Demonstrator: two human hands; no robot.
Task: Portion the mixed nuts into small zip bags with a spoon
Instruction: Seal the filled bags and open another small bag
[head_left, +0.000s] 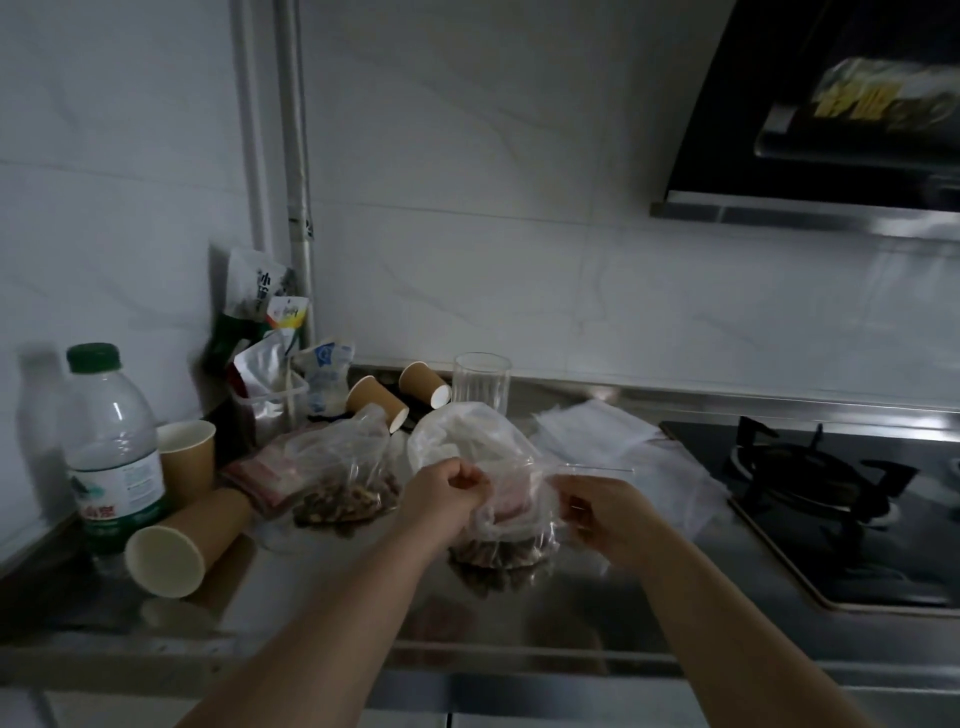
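Observation:
A small clear zip bag (524, 519) hangs between my hands just above the steel counter, with brown mixed nuts (493, 553) in its bottom. My left hand (449, 488) pinches the bag's top left corner. The top right corner is held by my right hand (597, 512). Behind it lies a bigger crumpled clear bag (467, 434). Another clear bag of nuts (343, 488) rests on the counter to the left. I see no spoon.
A pile of flat clear bags (613, 441) lies right of centre. A gas hob (841, 499) fills the right side. A glass (480, 382), paper cups (182, 551), a water bottle (111, 452) and snack packets (270, 338) crowd the left and back.

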